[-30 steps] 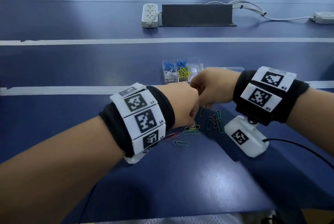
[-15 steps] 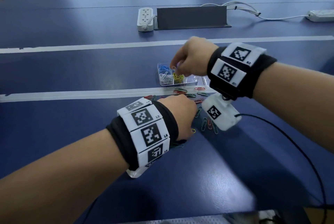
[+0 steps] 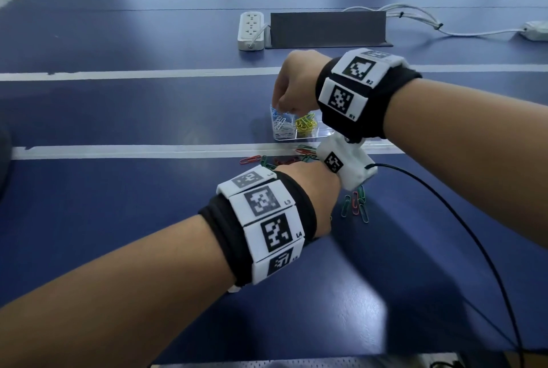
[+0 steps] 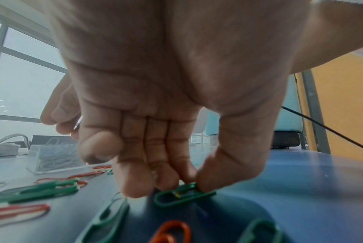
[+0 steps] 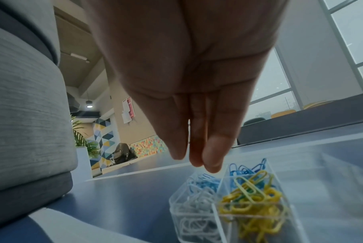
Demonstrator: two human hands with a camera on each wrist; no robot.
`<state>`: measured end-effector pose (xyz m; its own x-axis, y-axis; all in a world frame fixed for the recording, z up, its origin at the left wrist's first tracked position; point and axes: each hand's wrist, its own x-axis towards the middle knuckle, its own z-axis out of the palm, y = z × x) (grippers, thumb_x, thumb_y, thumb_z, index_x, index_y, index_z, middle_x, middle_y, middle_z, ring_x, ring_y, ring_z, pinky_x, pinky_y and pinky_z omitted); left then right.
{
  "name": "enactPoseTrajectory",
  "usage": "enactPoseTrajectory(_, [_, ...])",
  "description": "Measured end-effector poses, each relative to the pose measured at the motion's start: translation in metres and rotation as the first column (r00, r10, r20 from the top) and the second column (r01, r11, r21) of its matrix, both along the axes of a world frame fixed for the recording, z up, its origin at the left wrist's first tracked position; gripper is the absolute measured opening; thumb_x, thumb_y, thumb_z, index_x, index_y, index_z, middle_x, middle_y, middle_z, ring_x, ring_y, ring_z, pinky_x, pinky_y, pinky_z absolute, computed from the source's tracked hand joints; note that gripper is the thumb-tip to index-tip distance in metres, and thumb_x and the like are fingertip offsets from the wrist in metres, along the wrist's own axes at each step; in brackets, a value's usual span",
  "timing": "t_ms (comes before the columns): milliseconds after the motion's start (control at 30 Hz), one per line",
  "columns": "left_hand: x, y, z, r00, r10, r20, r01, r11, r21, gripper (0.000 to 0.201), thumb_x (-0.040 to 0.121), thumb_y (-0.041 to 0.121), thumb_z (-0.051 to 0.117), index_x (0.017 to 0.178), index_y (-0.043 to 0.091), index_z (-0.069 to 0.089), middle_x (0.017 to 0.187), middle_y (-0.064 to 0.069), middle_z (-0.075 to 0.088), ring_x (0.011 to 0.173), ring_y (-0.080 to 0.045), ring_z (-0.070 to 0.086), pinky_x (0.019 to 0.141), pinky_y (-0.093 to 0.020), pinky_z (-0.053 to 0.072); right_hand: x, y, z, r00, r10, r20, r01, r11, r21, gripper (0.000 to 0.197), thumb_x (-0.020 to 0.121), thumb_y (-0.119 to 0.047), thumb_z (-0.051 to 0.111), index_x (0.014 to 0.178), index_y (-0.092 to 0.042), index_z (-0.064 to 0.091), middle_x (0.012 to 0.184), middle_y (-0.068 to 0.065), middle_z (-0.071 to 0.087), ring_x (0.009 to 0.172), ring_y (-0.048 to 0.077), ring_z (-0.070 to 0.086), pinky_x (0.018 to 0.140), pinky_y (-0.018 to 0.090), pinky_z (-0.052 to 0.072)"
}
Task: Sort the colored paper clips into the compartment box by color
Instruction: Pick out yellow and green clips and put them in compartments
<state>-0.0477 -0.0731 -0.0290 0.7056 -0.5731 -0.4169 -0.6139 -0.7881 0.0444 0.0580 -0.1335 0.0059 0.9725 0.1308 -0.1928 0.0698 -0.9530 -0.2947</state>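
under the left hand [image 4: 166,102] fingertips: a green paper clip [image 4: 183,194] lying on the blue table [image 3: 118,219]. thumb and the bunched fingers [image 4: 134,180] come down on its far end, thumb tip touching the wire, so it's pinched against the tabletop. cannot tell if it is lifted at all. more loose clips [image 4: 32,190] to the left of and in front of those fingers, green and red, all flat on the table. head view shows the same scatter [image 3: 355,204] just right of the left hand, partly hidden by the right wrist camera.

right hand [image 3: 296,83] is over the far left corner of the clear compartment box [image 5: 297,226]. fingers [image 5: 213,148] straight, pressed together, pointing down, tips just above the light blue clips [image 5: 205,180] compartment. nothing visible between them in the wrist view; head view blocks the fingertips, so cannot tell if a clip is tucked behind.

below and nearer than those fingertips: white clips [image 5: 195,208] in the near left compartment, yellow clips [image 5: 253,200] in the one beside it, darker blue clips [image 5: 244,167] in the cell behind the yellow. box sits on the table between two white lines, well beyond the left hand's fingers.

past the right hand: white power strip [image 3: 251,30] and a dark upright panel [image 3: 327,28], well apart from the box.
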Motion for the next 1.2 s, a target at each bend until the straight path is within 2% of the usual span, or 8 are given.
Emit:
enactPoseTrajectory(100, [0.001, -0.002, -0.003, 1.000, -0.020, 0.021, 0.020, 0.999, 0.026, 0.028, 0.086, 0.021, 0.057, 0.067, 0.011, 0.040, 0.067, 0.001, 0.041, 0.060, -0.016, 0.042, 0.062, -0.027, 0.041, -0.002, -0.006, -0.001, 1.000, -0.018, 0.002, 0.018, 0.998, 0.059, 0.026, 0.084, -0.012, 0.057, 0.103, -0.005, 0.072, 0.099, 0.013, 0.074, 0.088, 0.023, 0.071, 0.085, 0.040, 0.058])
enactPoseTrajectory(233, [0.000, -0.005, -0.003, 0.998, -0.045, 0.037, 0.043, 0.998, 0.051, 0.015, 0.085, 0.023, 0.057, 0.078, 0.014, 0.047, 0.067, 0.001, 0.041, 0.065, -0.019, 0.045, 0.060, -0.028, 0.042, -0.005, -0.019, -0.001, 1.000, -0.012, -0.012, 0.013, 0.995, 0.095, 0.023, 0.084, -0.009, 0.057, 0.096, -0.017, 0.075, 0.068, -0.003, 0.065, 0.074, 0.023, 0.070, 0.078, 0.037, 0.060])
enactPoseTrajectory(467, [0.011, 0.006, -0.002, 0.999, 0.049, -0.017, -0.051, 0.991, -0.123, 0.018, 0.077, 0.028, 0.056, 0.078, 0.011, 0.062, 0.077, -0.004, 0.059, 0.071, -0.024, 0.053, 0.061, -0.028, 0.046, -0.018, -0.049, -0.012, 0.999, -0.031, -0.013, 0.032, 0.991, 0.128, 0.022, 0.085, -0.015, 0.056, 0.093, -0.024, 0.074, 0.080, 0.005, 0.073, 0.071, 0.022, 0.071, 0.070, 0.032, 0.061])
enactPoseTrajectory(600, [0.024, 0.018, 0.007, 0.993, 0.102, -0.051, -0.111, 0.967, -0.228, 0.010, 0.074, 0.028, 0.062, 0.070, 0.020, 0.056, 0.067, 0.004, 0.057, 0.069, -0.017, 0.052, 0.063, -0.025, 0.044, -0.032, -0.060, -0.019, 1.000, 0.020, 0.017, -0.021, 0.993, 0.113, 0.023, 0.085, -0.015, 0.055, 0.094, -0.024, 0.074, 0.060, -0.014, 0.057, 0.051, 0.002, 0.054, 0.067, 0.022, 0.049])
enactPoseTrajectory(800, [0.052, 0.029, 0.015, 0.967, 0.174, -0.188, -0.241, 0.867, -0.436, 0.013, 0.074, 0.012, 0.064, 0.074, 0.024, 0.063, 0.063, 0.007, 0.064, 0.049, 0.001, 0.053, 0.054, -0.011, 0.044, -0.046, -0.066, -0.025, 0.999, 0.044, 0.024, -0.047, 0.993, 0.108, 0.023, 0.082, -0.018, 0.057, 0.095, -0.028, 0.074, 0.065, -0.012, 0.059, 0.059, 0.006, 0.053, 0.073, 0.020, 0.045])
enactPoseTrajectory(1033, [0.091, 0.024, 0.015, 0.923, 0.285, -0.259, -0.383, 0.746, -0.545, 0.020, 0.080, 0.000, 0.066, 0.090, 0.016, 0.070, 0.066, 0.003, 0.066, 0.059, -0.010, 0.057, 0.057, -0.019, 0.045, -0.047, -0.078, -0.028, 1.000, 0.004, 0.007, -0.005, 0.987, 0.162, 0.025, 0.084, -0.013, 0.055, 0.096, -0.023, 0.074, 0.065, -0.012, 0.060, 0.048, -0.001, 0.053, 0.063, 0.019, 0.045])
enactPoseTrajectory(1100, [0.098, 0.021, 0.014, 0.913, 0.310, -0.266, -0.407, 0.733, -0.544, 0.020, 0.081, -0.002, 0.064, 0.090, 0.015, 0.070, 0.069, -0.002, 0.066, 0.066, -0.017, 0.060, 0.066, -0.025, 0.053, -0.047, -0.082, -0.029, 1.000, 0.006, 0.003, -0.007, 0.986, 0.165, 0.025, 0.084, -0.011, 0.055, 0.096, -0.023, 0.074, 0.062, -0.014, 0.058, 0.044, -0.005, 0.054, 0.058, 0.015, 0.045])
enactPoseTrajectory(1200, [0.103, 0.019, 0.011, 0.904, 0.332, -0.269, -0.427, 0.732, -0.531, 0.023, 0.082, -0.005, 0.060, 0.090, 0.014, 0.071, 0.075, -0.008, 0.068, 0.072, -0.022, 0.061, 0.078, -0.034, 0.056, -0.054, -0.083, -0.027, 0.997, 0.077, 0.008, -0.077, 0.989, 0.129, 0.020, 0.083, -0.016, 0.061, 0.095, -0.023, 0.075, 0.068, -0.011, 0.062, 0.048, -0.005, 0.056, 0.066, 0.019, 0.048])
